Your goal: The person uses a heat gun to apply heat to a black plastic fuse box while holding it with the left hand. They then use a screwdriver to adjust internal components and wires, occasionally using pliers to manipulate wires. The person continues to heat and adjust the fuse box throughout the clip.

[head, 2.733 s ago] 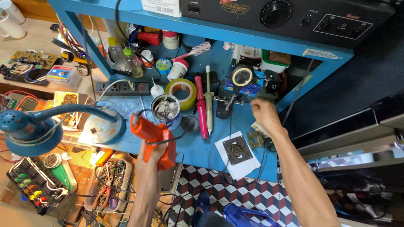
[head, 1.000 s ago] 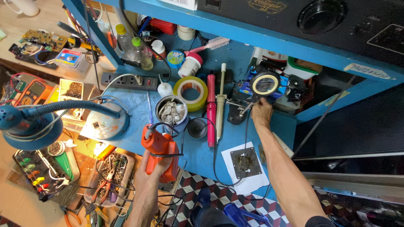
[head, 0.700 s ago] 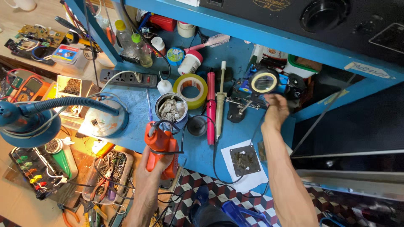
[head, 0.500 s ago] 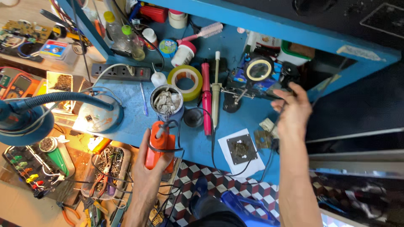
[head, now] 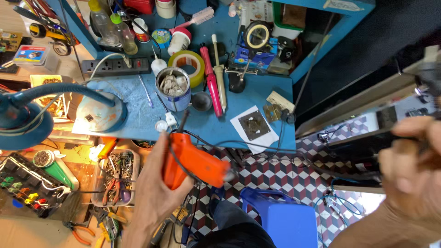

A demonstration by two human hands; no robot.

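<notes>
My left hand grips an orange pistol-shaped soldering gun just below the front edge of the blue workbench. The gun's dark tip points up toward a metal tin of small parts, and its black cord loops off to the right. My right hand is blurred and close to the camera at the far right, off the bench, with curled fingers. A dark thin shape shows by its fingers, but I cannot tell if it is held. A white sheet with a square metal plate lies near the bench's right corner.
On the bench are a yellow tape roll, a pink soldering iron, a cream one, a power strip and a magnifier stand. A blue desk lamp hangs at left. Below are a tool tray and a blue stool.
My right hand left the magnifier stand at the back of the bench and swung out to the far right, close to the camera. My left hand kept hold of the orange gun.
</notes>
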